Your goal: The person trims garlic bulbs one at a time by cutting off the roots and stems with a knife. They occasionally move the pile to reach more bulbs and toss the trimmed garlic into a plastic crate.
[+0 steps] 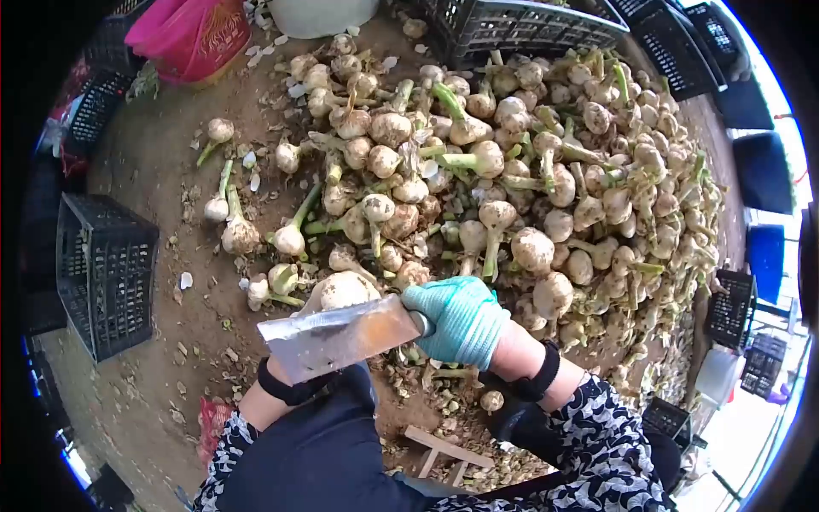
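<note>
My right hand (456, 320), in a light teal knitted glove, is closed around the handle of a cleaver (341, 337). The broad metal blade points left, with brownish smears near the handle. Behind it, the blade hides most of my left hand, whose black wristband (294, 388) shows below. A large pale garlic bulb (345, 290) sticks up just above the blade, where my left hand is; the fingers' grip on it is hidden. Beyond both hands spreads a big heap of garlic bulbs (533, 247), many with green stems and soil on them.
A black plastic crate (111, 273) stands at left, another (529, 34) at the back. A pink bucket (192, 38) and a whitish tub (324, 15) are at the top. A small wooden stool-like piece (448, 448) lies between my legs. Stem scraps and skins litter the dirt floor (136, 401).
</note>
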